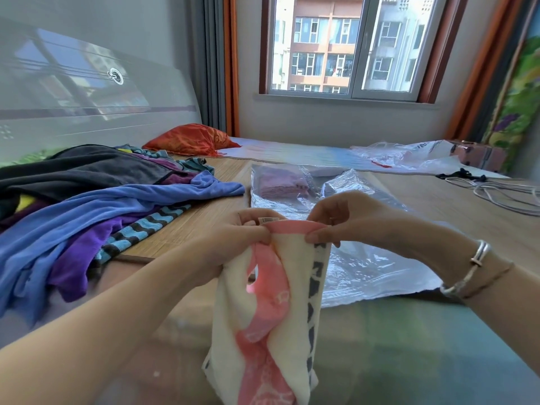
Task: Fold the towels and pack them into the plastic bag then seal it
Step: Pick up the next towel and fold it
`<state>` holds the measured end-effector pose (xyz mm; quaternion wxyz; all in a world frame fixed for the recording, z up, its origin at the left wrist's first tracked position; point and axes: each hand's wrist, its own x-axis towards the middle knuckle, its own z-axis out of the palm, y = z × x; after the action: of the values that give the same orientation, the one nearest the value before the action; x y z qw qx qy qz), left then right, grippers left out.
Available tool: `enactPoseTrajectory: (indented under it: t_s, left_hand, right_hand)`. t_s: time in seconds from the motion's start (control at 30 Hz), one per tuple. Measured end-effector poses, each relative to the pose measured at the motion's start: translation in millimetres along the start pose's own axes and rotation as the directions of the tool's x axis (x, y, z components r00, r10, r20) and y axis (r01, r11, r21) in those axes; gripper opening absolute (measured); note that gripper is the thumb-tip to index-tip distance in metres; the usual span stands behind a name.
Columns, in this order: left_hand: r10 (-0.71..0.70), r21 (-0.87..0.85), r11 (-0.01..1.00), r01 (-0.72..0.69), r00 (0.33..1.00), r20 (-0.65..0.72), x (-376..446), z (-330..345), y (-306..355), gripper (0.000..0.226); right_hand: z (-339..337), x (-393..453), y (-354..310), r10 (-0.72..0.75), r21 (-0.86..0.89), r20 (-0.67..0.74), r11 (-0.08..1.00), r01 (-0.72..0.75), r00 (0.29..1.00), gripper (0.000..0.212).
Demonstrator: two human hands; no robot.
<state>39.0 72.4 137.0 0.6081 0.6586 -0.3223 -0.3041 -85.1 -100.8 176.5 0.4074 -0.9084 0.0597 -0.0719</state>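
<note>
One towel (271,302) pinched by both hands' fingers (257,232); one folded towel (282,181) inside one plastic bag (365,267).

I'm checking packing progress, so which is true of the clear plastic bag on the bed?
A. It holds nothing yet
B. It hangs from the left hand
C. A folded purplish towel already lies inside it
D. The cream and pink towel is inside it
C: a folded purplish towel shows through the clear plastic bag, which lies flat on the bed, while both hands hold the cream and pink towel outside it.
</note>
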Motion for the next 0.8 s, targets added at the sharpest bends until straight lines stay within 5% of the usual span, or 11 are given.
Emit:
enactPoseTrajectory:
  t_s: [0.1, 0.2, 0.33, 0.43, 0.57, 0.7, 0.8]
  left_hand:
    - [0.091, 0.17, 0.981, -0.096, 0.995, 0.04, -5, -9, 14, 0.023]
    - [0.25, 0.38, 0.905, -0.193, 0.962, -0.107, -14, -35, 38, 0.024]
    - [0.357, 0.425, 0.881, -0.206, 0.881, -0.312, -34, -77, 67, 0.07]
    - [0.415, 0.455, 0.857, -0.244, 0.849, -0.328, -48, -91, 80, 0.09]
    - [0.382, 0.549, 0.805, -0.224, 0.904, -0.191, -70, -96, 87, 0.094]
    - [0.401, 0.491, 0.823, -0.286, 0.905, -0.145, -86, -109, 98, 0.085]
    - [0.416, 0.433, 0.848, -0.306, 0.89, -0.186, -78, -111, 96, 0.058]
  right_hand:
    - [-11, -2, -8, -0.022, -0.131, -0.104, 0.991, 0.008, 0.994, 0.017]
    - [-34, -9, -17, -0.096, -0.222, -0.345, 0.975, 0.019, 0.934, 0.019]
    - [-66, -27, -30, -0.095, -0.101, -0.608, 0.994, 0.042, 0.788, 0.019]
    - [-65, -38, -45, -0.11, -0.017, -0.619, 0.992, 0.127, 0.778, 0.015]
    - [-56, -47, -55, -0.123, 0.137, -0.657, 0.951, 0.278, 0.744, 0.009]
    - [-58, -51, -56, -0.163, 0.403, -0.597, 0.786, 0.469, 0.786, 0.026]
    - [-55, -37, -44, -0.089, 0.414, -0.555, 0.833, 0.367, 0.827, 0.023]
